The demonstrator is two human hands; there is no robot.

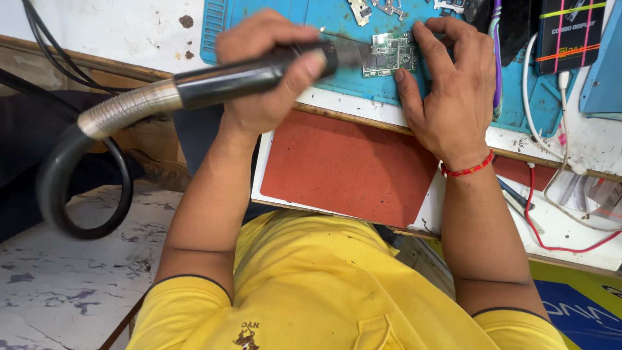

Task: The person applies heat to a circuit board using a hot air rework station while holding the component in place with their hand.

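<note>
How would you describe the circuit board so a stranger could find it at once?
Find the blue mat on the bench. Near its front edge lies a small green circuit board, between the left hand and right hand. Its neighbours are bare metal scraps.

The person wears a bright yellow short-sleeved shirt point(311, 291) with dark piping along each sleeve hem. Low on the shirt's front, near the bottom edge of the view, sits a small dark printed emblem. Above the shirt's right sleeve, a thin red beaded bracelet point(468, 170) circles the right wrist. Both forearms are bare.
</note>
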